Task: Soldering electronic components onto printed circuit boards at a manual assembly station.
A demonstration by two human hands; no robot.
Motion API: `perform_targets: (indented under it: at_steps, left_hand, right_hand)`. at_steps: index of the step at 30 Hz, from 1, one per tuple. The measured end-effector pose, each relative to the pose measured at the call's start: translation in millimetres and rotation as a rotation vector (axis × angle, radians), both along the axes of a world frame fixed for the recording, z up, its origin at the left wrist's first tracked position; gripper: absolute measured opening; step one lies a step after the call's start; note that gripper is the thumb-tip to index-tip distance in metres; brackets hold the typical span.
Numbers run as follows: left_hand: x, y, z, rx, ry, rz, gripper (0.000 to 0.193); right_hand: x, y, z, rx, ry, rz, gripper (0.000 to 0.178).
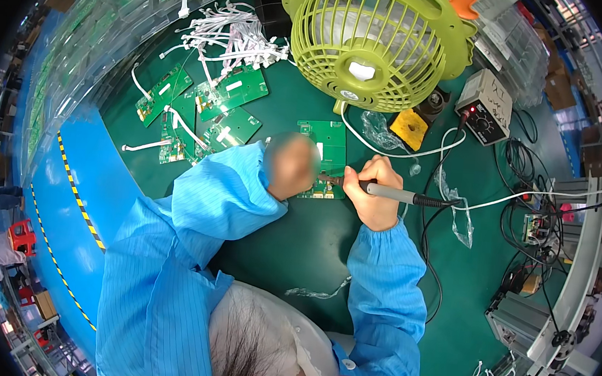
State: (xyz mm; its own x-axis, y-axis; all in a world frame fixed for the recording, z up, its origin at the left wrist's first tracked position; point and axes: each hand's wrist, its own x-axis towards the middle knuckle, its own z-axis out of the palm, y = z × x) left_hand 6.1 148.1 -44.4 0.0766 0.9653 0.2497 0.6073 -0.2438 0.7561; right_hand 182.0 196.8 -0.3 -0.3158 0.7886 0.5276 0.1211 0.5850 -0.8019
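Observation:
My right hand (376,198) is closed around a grey-handled soldering iron (402,195), whose tip points left over a green circuit board (334,139). The board lies flat on the green mat, with a white rectangle and small parts along its lower edge. Over the board's left side is my left hand (291,167); it is smeared, so its fingers and anything in them cannot be made out. More green circuit boards (233,126), some with white cables attached, lie to the left of that hand.
A yellow-green fan (374,47) stands at the back. To its right are a yellow sponge (409,129) and a soldering station (485,107) with a lit red light. White cable bundles (232,35) lie back left; dark cords (528,215) tangle at right. Plastic scraps (318,292) lie nearer.

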Motion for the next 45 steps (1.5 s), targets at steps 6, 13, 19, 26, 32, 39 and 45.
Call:
perform_targets:
  at_steps: [6, 13, 19, 26, 32, 39, 45]
  left_hand:
    - [0.6, 0.0, 0.4, 0.013, 0.017, 0.003, 0.009]
    - [1.4, 0.1, 0.0, -0.007, 0.042, 0.02, 0.009]
    - [0.3, 0.1, 2.2, 0.003, 0.032, 0.009, 0.008]
    - [-11.2, -1.3, 8.7, -0.047, -0.08, -0.112, 0.007]
    - [-15.6, -2.1, 9.5, -0.105, -0.183, -0.142, 0.009]
    - [-12.0, -2.2, 7.2, -0.148, -0.251, -0.073, 0.008]
    - [-7.3, -2.9, 2.8, -0.107, -0.138, -0.015, 0.008]
  right_hand:
    - [0.6, -0.1, 2.1, 0.032, -0.009, -0.008, 0.029]
    - [8.6, 4.4, 5.9, 0.021, 0.089, -0.033, 0.027]
    - [10.0, 5.2, 6.3, -0.048, 0.112, -0.108, 0.027]
    - [9.0, 3.7, 5.7, -0.09, 0.094, -0.104, 0.027]
    - [7.8, 3.1, 3.9, -0.082, 0.072, -0.102, 0.027]
    - [6.7, 1.8, 3.0, -0.106, 0.049, -0.108, 0.028]
    - [6.5, 1.7, 2.2, -0.093, 0.056, -0.095, 0.028]
